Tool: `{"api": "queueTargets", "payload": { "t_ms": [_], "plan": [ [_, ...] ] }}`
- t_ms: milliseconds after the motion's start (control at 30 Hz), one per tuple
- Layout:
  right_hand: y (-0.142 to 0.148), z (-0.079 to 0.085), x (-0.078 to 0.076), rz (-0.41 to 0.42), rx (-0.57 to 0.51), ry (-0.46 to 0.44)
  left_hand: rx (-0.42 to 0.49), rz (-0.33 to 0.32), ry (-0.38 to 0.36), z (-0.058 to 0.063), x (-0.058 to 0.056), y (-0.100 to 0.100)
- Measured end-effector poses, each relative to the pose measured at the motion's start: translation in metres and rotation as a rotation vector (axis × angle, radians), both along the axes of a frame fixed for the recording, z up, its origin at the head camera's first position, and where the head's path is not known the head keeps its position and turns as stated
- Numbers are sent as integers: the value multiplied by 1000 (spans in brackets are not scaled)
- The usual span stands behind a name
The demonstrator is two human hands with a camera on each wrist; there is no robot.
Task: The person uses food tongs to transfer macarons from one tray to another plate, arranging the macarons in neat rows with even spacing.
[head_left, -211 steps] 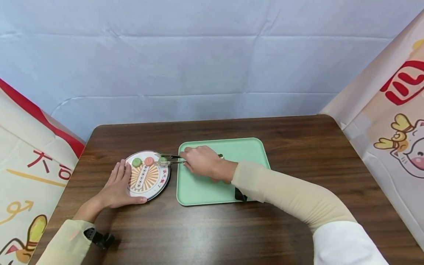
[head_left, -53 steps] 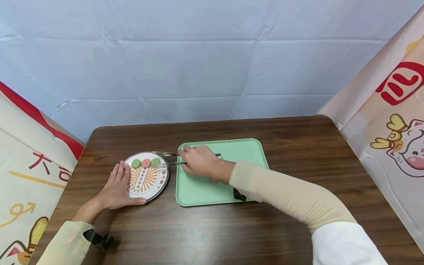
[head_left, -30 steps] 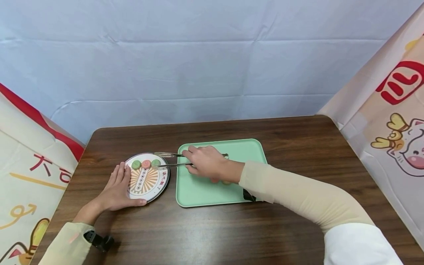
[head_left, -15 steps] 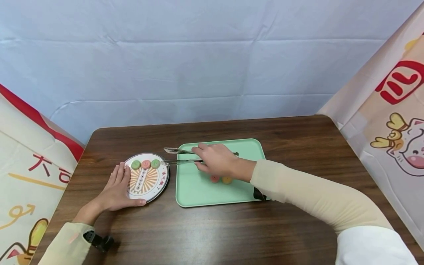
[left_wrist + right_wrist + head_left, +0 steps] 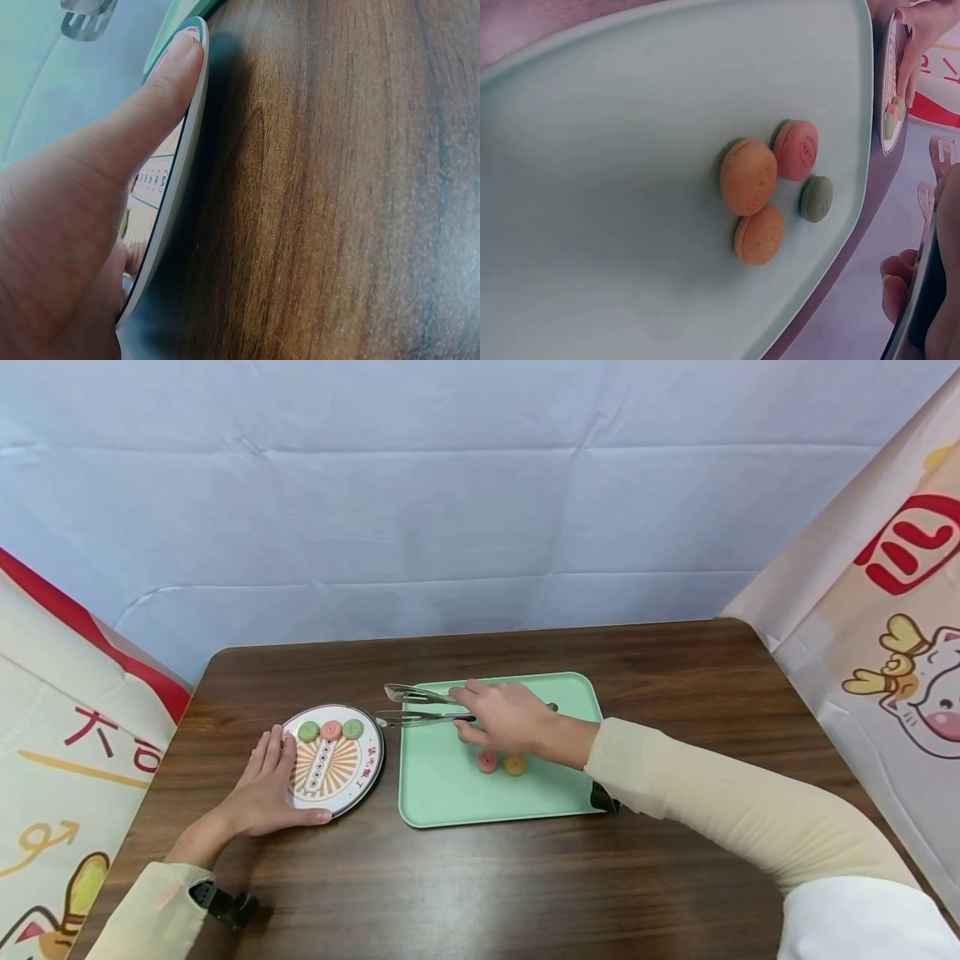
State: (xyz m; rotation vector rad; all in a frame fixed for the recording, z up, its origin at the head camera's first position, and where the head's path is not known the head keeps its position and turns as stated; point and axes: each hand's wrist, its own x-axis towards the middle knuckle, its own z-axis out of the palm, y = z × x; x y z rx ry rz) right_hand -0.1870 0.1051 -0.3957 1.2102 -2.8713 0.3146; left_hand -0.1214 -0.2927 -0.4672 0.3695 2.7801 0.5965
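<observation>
My left hand (image 5: 262, 785) rests on the left rim of a round white patterned plate (image 5: 367, 768), fingers straight; in the left wrist view the thumb (image 5: 161, 94) lies over its edge. On the plate sit a green macaron (image 5: 308, 732), a pink macaron (image 5: 331, 730) and another green macaron (image 5: 352, 729) in a row. My right hand (image 5: 506, 717) grips metal tongs (image 5: 423, 696) above the green tray (image 5: 450, 793); their tips are spread, with nothing between them. Several macarons lie on the tray, including a pink one (image 5: 796, 150), orange-yellow ones (image 5: 748, 177) and a green one (image 5: 817, 199).
The tray stands right of the plate on a dark wooden table (image 5: 480, 893), a narrow gap apart. A pale cloth (image 5: 480, 502) hangs behind the table, with printed cloths at both sides.
The tongs, earlier at the right-hand green macaron, have spread, left it on the plate and moved right over the tray with my right hand. My left hand has stayed put.
</observation>
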Motion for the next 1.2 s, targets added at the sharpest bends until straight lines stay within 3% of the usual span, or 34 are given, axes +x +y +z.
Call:
{"api": "queueTargets", "payload": {
  "t_ms": [233, 633, 833, 1200],
  "plan": [
    [11, -4, 0, 0, -24, 18, -26, -10, -17, 8, 1, 5],
    [25, -9, 3, -8, -34, 50, 14, -9, -7, -1, -2, -1],
    [31, -11, 4, -16, -24, 64, 52, -12, 24, 2, 0, 1],
    [44, -15, 7, -20, -32, 92, -30, -8, -17, 9, 1, 6]
  ]
}}
